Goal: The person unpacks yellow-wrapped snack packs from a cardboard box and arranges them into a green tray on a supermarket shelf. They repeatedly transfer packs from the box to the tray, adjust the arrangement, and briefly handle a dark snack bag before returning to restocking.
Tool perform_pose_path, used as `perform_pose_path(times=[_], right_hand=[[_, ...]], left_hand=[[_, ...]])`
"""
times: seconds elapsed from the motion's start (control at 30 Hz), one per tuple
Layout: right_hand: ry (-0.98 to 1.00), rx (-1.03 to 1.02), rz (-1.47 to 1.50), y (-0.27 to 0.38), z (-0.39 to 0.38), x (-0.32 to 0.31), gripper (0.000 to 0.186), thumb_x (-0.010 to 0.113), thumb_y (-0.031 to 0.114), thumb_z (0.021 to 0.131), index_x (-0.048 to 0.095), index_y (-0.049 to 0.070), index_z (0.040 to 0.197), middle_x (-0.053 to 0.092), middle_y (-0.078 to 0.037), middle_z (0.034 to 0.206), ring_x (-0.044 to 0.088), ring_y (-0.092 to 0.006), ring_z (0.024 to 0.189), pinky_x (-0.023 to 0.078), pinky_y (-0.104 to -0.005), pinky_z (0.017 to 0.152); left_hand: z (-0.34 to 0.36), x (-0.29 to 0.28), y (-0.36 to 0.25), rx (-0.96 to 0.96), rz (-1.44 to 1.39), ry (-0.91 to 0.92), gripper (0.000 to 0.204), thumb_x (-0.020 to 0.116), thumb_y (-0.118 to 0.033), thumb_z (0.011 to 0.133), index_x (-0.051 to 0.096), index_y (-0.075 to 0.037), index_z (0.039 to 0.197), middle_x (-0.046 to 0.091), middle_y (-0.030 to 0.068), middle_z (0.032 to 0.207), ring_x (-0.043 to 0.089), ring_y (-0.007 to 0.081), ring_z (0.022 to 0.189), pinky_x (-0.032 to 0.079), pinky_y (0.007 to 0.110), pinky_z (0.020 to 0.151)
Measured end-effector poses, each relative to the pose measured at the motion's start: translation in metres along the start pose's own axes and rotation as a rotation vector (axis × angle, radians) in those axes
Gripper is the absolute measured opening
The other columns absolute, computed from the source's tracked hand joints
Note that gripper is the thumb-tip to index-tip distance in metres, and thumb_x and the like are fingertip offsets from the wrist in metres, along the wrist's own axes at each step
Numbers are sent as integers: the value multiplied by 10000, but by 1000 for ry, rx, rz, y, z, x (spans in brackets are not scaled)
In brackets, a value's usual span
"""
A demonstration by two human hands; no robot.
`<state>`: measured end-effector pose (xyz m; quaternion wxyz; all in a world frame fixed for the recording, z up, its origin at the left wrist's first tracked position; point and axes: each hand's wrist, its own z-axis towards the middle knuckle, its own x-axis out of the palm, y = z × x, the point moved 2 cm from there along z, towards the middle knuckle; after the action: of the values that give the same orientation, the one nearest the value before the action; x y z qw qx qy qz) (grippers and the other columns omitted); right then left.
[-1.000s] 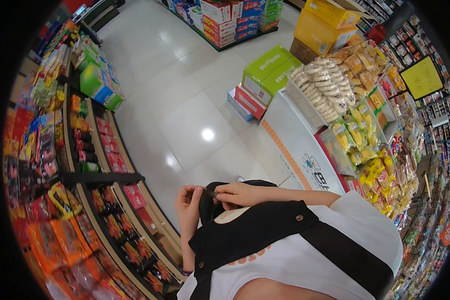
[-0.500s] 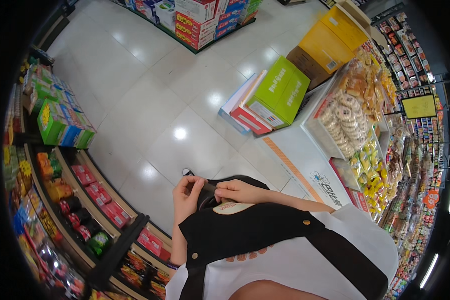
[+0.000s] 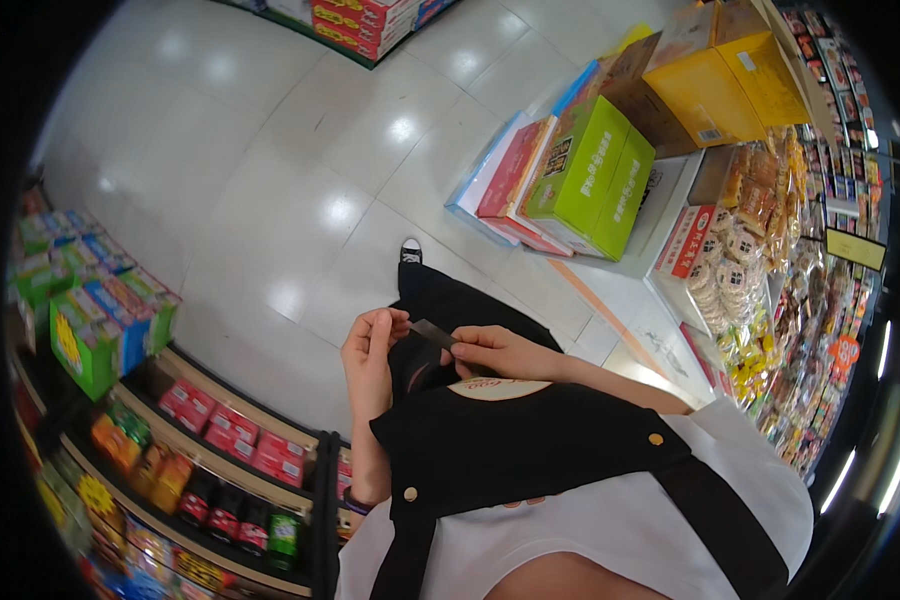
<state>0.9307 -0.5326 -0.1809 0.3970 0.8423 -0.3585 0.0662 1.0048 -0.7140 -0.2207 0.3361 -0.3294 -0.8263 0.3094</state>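
A flat, dark grey strip (image 3: 433, 335) spans the small gap between my hands, just in front of my black apron (image 3: 530, 440). My right hand (image 3: 495, 352) grips its right end between thumb and fingers. At the other end, my left hand (image 3: 370, 350) is closed in a pinch, its fingertips right at the strip's corner. Below the strip is a dark curved shape (image 3: 428, 374) against my black clothing; I cannot tell what it is. My right hand partly hides that shape.
Drink bottles (image 3: 240, 520) and red packs (image 3: 235, 430) fill a shelf at left, beside green boxed goods (image 3: 110, 325). At right, a green carton (image 3: 590, 180), yellow box (image 3: 720, 80) and bagged snacks (image 3: 740, 260) stand on a display. Pale floor tiles (image 3: 270, 190) lie ahead.
The dark strip now shows plainly between my hands, which are slightly farther apart. The view has shifted along the aisle, and one black-and-white shoe has come forward.
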Motion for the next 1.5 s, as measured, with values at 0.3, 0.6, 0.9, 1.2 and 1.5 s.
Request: perform_pose_path(times=[0.3,0.6,0.9,1.2,1.5], right_hand=[[-167,54,222,77,84,-38,234,422,238,1023,562,51,1008,582,4,751,507,-45,648,415,-193,598],[-333,-28,497,142,140,-14,238,401,242,1038,551,58,1056,582,1,774,517,-65,673,428,-205,641],[-699,-263,901,113,130,-35,213,413,210,1024,524,44,1100,598,-43,799,555,-111,663,473,-256,615],[-1168,-480,1136,-68,67,-138,257,422,246,1001,531,20,1053,601,-80,834,557,-169,622,489,-306,572],[-1419,-366,1448,-252,6,-301,176,414,157,961,518,28,1020,585,-99,801,513,-185,540,461,-334,481]], left_hand=[[135,-9,-64,-170,61,97,220,539,-202,986,611,5,981,658,80,951,617,138,862,489,264,822],[236,-24,-171,-215,423,228,221,532,-180,984,608,28,997,659,96,953,625,149,873,495,268,819],[290,1,-198,-172,684,431,196,567,-160,970,620,27,997,657,51,906,598,104,822,484,244,778],[280,152,-164,-34,1097,756,252,609,-214,946,636,12,1055,660,55,914,602,114,850,482,259,787],[228,293,-72,-161,1470,1011,294,608,-176,946,595,17,1168,649,78,1033,616,152,921,479,283,847]])
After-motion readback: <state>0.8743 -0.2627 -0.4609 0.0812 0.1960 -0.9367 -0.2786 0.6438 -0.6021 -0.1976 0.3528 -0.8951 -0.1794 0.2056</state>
